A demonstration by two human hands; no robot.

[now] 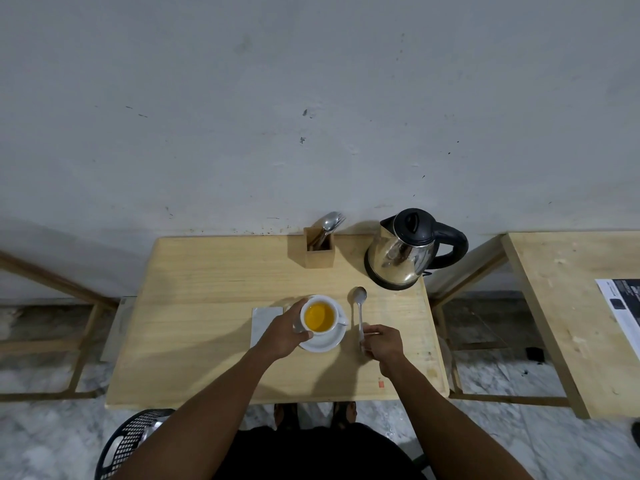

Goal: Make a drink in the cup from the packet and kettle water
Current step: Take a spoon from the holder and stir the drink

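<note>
The cup (319, 317), full of orange liquid, sits on its saucer (329, 342) at table (207, 289) centre w/ the left hand (282, 336) wrapped round its 9 o'clock wall, while the right hand (382, 344) pinches the handle end of a spoon (360, 311) lying just at the cup's 3 o'clock, bowl pointing to 12. Kettle (405, 252) stands at 1 o'clock, a pale flat thing, prob. the packet (265, 323), at 9. Cup looks like ceramic, so prob. stiff, fragile, hot and sloshy; best held by the wall or the small handle at approx. 4 o'clock, kept level.

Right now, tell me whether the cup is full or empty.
Partly full: orange-yellow liquid shows inside the white cup, below its rim. It stands upright on the saucer.
</note>
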